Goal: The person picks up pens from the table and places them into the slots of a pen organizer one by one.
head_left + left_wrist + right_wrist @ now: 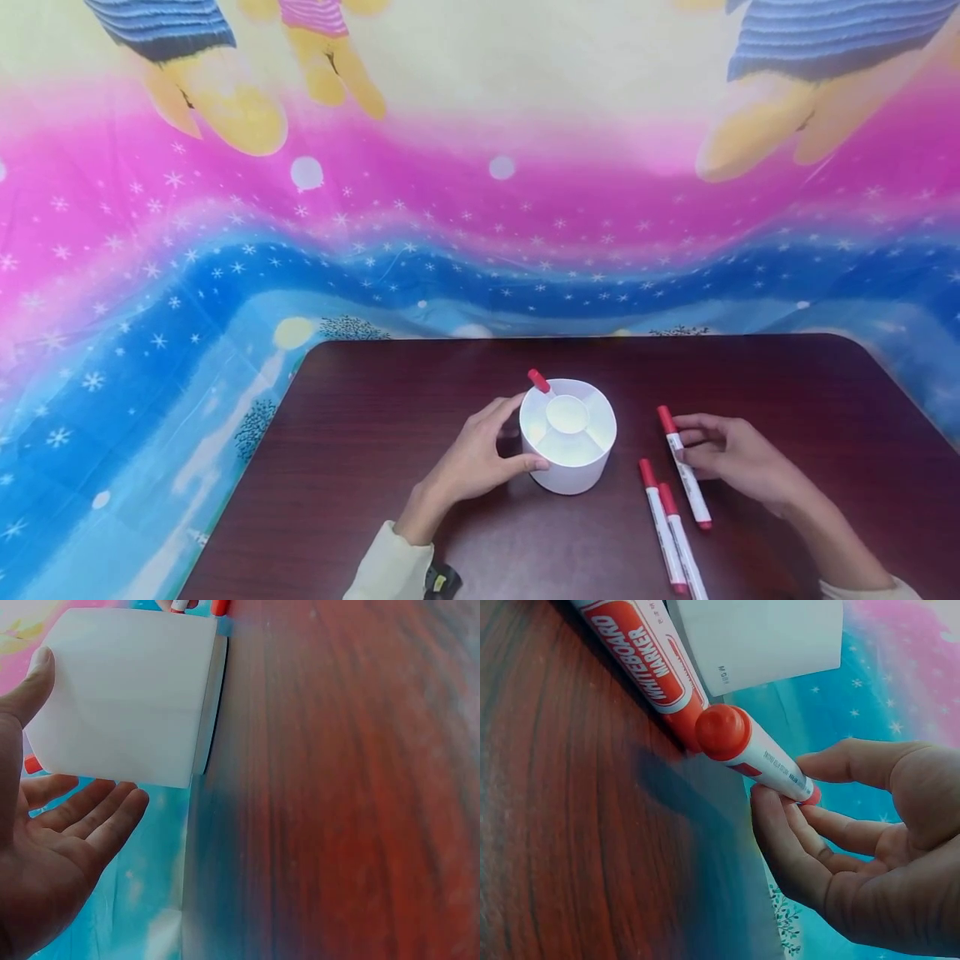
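Observation:
In the head view a white round pen holder (572,479) with inner compartments stands on the table, one red-capped marker (537,381) leaning in its far left compartment. My left hand (480,450) holds the holder from the left, thumb at the near side and fingers around the far side. To the right, my right hand (738,458) pinches a red-and-white whiteboard marker (684,467) between thumb and fingers. The right wrist view shows this marker (772,761) tilted, its red end towards the camera. Two more whiteboard markers (660,525) (681,537) lie side by side between the holder and that hand.
The dark wood-grain table (337,500) has rounded far corners. Behind it hangs a colourful cloth (450,225) in pink and blue with a snowflake print. A dark band with a device (442,581) sits at my left wrist.

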`<state>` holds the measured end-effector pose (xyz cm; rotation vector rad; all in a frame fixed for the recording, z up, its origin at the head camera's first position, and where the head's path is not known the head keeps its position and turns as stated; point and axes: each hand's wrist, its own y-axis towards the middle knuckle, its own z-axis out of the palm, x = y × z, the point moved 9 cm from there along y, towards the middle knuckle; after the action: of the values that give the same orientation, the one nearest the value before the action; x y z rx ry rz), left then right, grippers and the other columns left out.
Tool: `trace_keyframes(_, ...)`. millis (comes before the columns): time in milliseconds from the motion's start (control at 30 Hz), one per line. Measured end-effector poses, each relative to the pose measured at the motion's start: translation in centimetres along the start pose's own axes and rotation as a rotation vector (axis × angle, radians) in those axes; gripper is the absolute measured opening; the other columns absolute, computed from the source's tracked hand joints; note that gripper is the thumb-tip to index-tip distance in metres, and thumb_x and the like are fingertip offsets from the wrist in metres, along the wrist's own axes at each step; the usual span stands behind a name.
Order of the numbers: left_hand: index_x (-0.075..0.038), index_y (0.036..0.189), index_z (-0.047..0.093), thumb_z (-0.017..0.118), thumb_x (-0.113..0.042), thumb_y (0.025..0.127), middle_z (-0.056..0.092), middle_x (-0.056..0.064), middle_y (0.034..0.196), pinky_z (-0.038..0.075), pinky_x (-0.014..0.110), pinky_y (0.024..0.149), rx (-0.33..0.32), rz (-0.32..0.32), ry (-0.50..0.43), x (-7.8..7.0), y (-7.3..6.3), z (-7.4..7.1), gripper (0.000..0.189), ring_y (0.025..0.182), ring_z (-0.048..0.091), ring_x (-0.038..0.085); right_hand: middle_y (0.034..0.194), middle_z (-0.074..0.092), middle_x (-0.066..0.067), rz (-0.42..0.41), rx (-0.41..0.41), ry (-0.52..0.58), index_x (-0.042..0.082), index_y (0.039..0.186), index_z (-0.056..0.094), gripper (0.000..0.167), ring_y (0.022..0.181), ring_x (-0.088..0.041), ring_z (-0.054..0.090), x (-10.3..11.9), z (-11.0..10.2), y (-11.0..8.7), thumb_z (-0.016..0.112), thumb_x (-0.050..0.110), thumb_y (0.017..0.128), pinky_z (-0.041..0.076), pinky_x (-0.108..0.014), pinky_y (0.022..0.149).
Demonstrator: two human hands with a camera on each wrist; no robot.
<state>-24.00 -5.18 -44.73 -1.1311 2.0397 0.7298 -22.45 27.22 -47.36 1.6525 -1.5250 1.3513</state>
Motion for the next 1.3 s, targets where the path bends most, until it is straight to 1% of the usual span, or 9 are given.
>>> trace_keyframes(200, -0.029, 0.164, 0.044, 0.091, -0.051, 0.084, 0.064, -0.004, 0.142, 0.06, 0.031, 0.105, -0.01, 0.011, 0.035, -0.2, 0.0, -0.3, 0.095, 0.125, 0.068, 0.015, 0.133, 0.063, -0.036, 0.0, -0.009, 0.002, -0.018, 0.154, 0.039, 0.065, 0.107, -0.026, 0.075, 0.2, 0.0, -0.1, 0.07, 0.001, 0.1, 0.068, -0.039, 0.084)
trace_keyframes(300, -0.026, 0.163, 0.045, 0.091, -0.051, 0.084, 0.065, -0.003, 0.14, 0.061, 0.033, 0.104, -0.022, 0.028, 0.056, -0.4, 0.0, -0.5, 0.094, 0.123, 0.069, 0.016, 0.133, 0.063, -0.036, -0.012, -0.016, 0.01, -0.018, 0.153, 0.039, 0.066, 0.106, -0.023, 0.075, 0.3, -0.2, -0.3, 0.071, 0.002, 0.1, 0.068, -0.039, 0.084)
trace_keyframes(367, -0.025, 0.163, 0.045, 0.09, -0.051, 0.085, 0.065, -0.002, 0.14, 0.062, 0.033, 0.103, -0.021, 0.037, 0.061, -0.6, 0.0, -0.6, 0.094, 0.123, 0.069, 0.017, 0.133, 0.063, -0.036, -0.035, -0.017, 0.02, -0.019, 0.153, 0.039, 0.066, 0.105, -0.021, 0.076, 0.5, -0.2, -0.4, 0.071, 0.003, 0.1, 0.068, -0.04, 0.084)
trace_keyframes(500, -0.027, 0.163, 0.045, 0.09, -0.051, 0.085, 0.064, -0.004, 0.141, 0.061, 0.032, 0.104, -0.009, 0.026, 0.053, -0.6, 0.0, -0.4, 0.094, 0.123, 0.068, 0.016, 0.13, 0.066, -0.03, -0.07, -0.023, 0.045, -0.018, 0.152, 0.04, 0.065, 0.102, -0.014, 0.075, 1.0, -0.4, -0.6, 0.072, 0.004, 0.1, 0.068, -0.039, 0.084)
trace_keyframes(667, -0.028, 0.163, 0.046, 0.091, -0.052, 0.084, 0.064, -0.005, 0.141, 0.061, 0.032, 0.104, -0.01, 0.001, 0.057, -0.4, 0.0, -0.4, 0.094, 0.122, 0.069, 0.015, 0.125, 0.068, -0.024, -0.084, -0.02, 0.07, -0.017, 0.153, 0.037, 0.067, 0.099, -0.012, 0.076, 1.3, -0.6, -0.8, 0.073, 0.005, 0.1, 0.068, -0.04, 0.083)
trace_keyframes(800, -0.028, 0.162, 0.046, 0.091, -0.052, 0.084, 0.064, -0.005, 0.141, 0.061, 0.032, 0.103, -0.011, -0.009, 0.057, -0.3, 0.0, -0.5, 0.094, 0.12, 0.069, 0.015, 0.122, 0.068, -0.024, -0.097, -0.021, 0.078, -0.015, 0.154, 0.034, 0.07, 0.098, -0.012, 0.076, 1.8, -0.6, -0.8, 0.073, 0.006, 0.1, 0.068, -0.041, 0.083)
trace_keyframes(1000, -0.027, 0.162, 0.047, 0.091, -0.052, 0.083, 0.064, -0.005, 0.14, 0.062, 0.033, 0.102, -0.017, -0.016, 0.053, -0.4, -0.1, -0.5, 0.094, 0.119, 0.069, 0.015, 0.122, 0.067, -0.025, -0.132, -0.035, 0.074, -0.011, 0.156, 0.034, 0.069, 0.1, -0.011, 0.075, 3.0, -0.7, -0.7, 0.073, 0.008, 0.101, 0.068, -0.04, 0.084)
trace_keyframes(1233, -0.027, 0.162, 0.047, 0.091, -0.053, 0.083, 0.064, -0.005, 0.14, 0.062, 0.033, 0.102, -0.008, -0.03, 0.05, -0.2, 0.0, -0.5, 0.094, 0.12, 0.069, 0.016, 0.113, 0.071, -0.007, -0.175, -0.041, 0.086, -0.008, 0.155, 0.034, 0.067, 0.099, -0.011, 0.076, 4.7, -0.5, -0.6, 0.072, 0.006, 0.102, 0.068, -0.037, 0.083)
trace_keyframes(1300, -0.027, 0.162, 0.046, 0.091, -0.053, 0.083, 0.063, -0.005, 0.141, 0.062, 0.033, 0.102, -0.008, -0.035, 0.047, -0.2, 0.0, -0.5, 0.094, 0.12, 0.069, 0.016, 0.112, 0.071, -0.005, -0.188, -0.041, 0.087, -0.008, 0.155, 0.033, 0.067, 0.098, -0.011, 0.076, 5.2, -0.4, -0.5, 0.071, 0.006, 0.102, 0.068, -0.036, 0.083)
